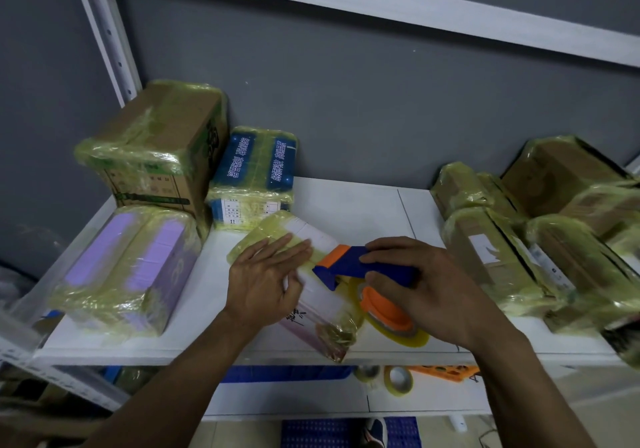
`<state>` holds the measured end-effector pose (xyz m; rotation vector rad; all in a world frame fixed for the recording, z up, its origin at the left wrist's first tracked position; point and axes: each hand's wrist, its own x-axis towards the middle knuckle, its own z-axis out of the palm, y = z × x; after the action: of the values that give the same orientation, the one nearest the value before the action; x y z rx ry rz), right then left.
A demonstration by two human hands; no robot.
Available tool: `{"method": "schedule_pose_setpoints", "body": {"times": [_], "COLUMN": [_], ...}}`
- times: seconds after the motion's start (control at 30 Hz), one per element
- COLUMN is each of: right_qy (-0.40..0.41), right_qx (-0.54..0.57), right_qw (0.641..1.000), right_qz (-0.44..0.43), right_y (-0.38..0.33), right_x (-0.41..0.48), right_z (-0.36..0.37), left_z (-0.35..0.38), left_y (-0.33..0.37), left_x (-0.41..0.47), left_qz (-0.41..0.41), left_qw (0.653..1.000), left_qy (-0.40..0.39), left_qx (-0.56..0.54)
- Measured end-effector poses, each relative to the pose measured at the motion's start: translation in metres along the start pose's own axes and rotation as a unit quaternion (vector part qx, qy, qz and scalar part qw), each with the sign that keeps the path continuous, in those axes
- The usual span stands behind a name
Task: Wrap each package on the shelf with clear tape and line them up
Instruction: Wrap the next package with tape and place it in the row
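Note:
A small white-and-pink package, partly wound in yellowish clear tape, lies at the front middle of the white shelf. My left hand rests flat on its left side, fingers straight. My right hand grips a blue and orange tape dispenser that sits on top of the package; its clear tape roll hangs off the package's right edge.
Taped packages stand left: a brown carton, a blue box, a purple pack. Several taped brown boxes crowd the right. Spare tape rolls lie on the lower shelf. A shoe shows below.

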<state>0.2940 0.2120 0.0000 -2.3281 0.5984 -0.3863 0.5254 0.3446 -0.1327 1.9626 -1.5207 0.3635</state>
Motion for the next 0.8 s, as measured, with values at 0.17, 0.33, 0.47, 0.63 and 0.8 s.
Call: {"method": "schedule_pose_setpoints", "body": {"times": [0.17, 0.33, 0.47, 0.63, 0.8], "right_qy": [0.0, -0.002, -0.012, -0.012, -0.021], "right_qx": [0.0, -0.022, -0.034, -0.008, -0.037], "right_qw": [1.0, 1.0, 0.999, 1.0, 0.999], "right_qz": [-0.003, 0.008, 0.001, 0.007, 0.0], "right_y": [0.004, 0.008, 0.006, 0.01, 0.01], "right_x": [-0.003, 0.004, 0.01, 0.009, 0.007], "right_z": [0.0, 0.003, 0.007, 0.005, 0.003], "left_z": [-0.001, -0.003, -0.009, -0.011, -0.006], "left_y": [0.0, 0.001, 0.003, 0.015, 0.015], "left_x": [0.0, 0.003, 0.004, 0.006, 0.003], "left_qz": [0.003, 0.011, 0.012, 0.05, 0.055], "left_qw": [1.0, 1.0, 0.997, 0.994, 0.998], "left_qy": [0.003, -0.019, -0.07, -0.097, -0.038], "left_qx": [-0.005, 0.005, 0.021, -0.003, -0.014]}}
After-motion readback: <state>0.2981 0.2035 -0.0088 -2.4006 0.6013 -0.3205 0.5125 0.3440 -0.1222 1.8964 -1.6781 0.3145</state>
